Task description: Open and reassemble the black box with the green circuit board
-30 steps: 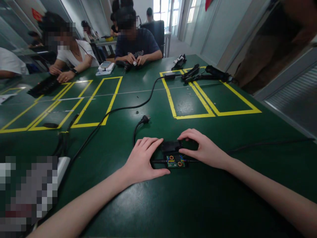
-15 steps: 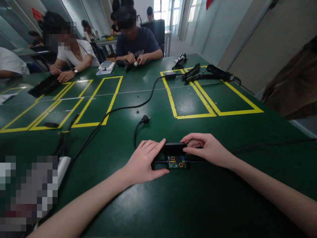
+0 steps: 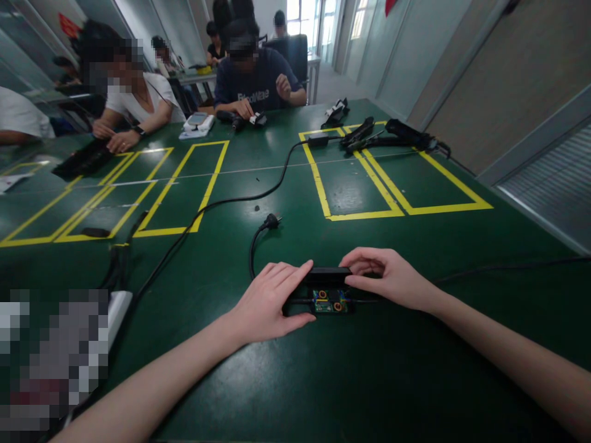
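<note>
An opened black power adapter (image 3: 329, 300) lies on the green table (image 3: 295, 375) just in front of me, its green circuit board with copper coils showing. A black cover piece (image 3: 329, 274) sits along its far side. My left hand (image 3: 268, 301) grips the adapter's left end, thumb below and fingers reaching over to the cover. My right hand (image 3: 390, 278) pinches the cover's right end between thumb and fingers. A black cable with a plug (image 3: 272, 221) curls away from the adapter's left side.
Yellow tape rectangles (image 3: 369, 178) mark the table. A long black cord (image 3: 240, 200) crosses to a brick at the back. Black tools (image 3: 392, 136) lie at the far right. A white power strip (image 3: 117, 307) sits at left. Several people sit working at the far side.
My right hand has slid slightly right and closed into a pinch on the cover's end. The cover has shifted a little. A person passing at right has left the view.
</note>
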Demonstrator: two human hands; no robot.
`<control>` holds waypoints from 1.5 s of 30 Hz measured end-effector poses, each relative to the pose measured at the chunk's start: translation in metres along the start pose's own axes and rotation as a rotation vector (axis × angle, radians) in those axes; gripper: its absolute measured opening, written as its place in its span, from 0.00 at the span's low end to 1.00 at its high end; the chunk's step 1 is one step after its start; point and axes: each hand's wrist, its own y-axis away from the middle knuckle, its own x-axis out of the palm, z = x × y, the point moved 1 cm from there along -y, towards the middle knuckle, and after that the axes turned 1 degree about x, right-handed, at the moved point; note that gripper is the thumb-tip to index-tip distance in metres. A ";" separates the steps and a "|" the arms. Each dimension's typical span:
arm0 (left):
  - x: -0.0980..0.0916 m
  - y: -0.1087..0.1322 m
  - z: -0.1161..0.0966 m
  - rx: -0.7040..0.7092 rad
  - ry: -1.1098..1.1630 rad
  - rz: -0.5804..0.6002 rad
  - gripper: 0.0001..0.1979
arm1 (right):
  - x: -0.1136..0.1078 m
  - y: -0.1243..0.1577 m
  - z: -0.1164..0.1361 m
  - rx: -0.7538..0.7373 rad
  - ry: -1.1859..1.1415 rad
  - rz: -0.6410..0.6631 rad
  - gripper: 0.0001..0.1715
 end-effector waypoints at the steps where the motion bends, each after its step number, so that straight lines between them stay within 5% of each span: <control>1: 0.000 0.000 0.000 0.000 0.007 0.000 0.45 | -0.001 0.000 0.000 -0.011 0.004 0.017 0.29; 14: -0.002 -0.001 -0.004 0.082 0.031 -0.015 0.15 | -0.002 0.004 0.003 -0.333 0.150 0.180 0.18; 32: -0.002 -0.002 -0.004 0.131 0.044 -0.054 0.13 | 0.001 0.006 0.005 -0.417 0.306 0.219 0.08; 40: -0.003 -0.003 -0.006 0.141 0.061 -0.088 0.10 | -0.001 0.008 0.006 -0.507 0.390 0.238 0.13; 45: -0.004 -0.003 -0.006 0.097 0.070 -0.070 0.12 | 0.002 0.009 0.008 -0.524 0.583 0.239 0.29</control>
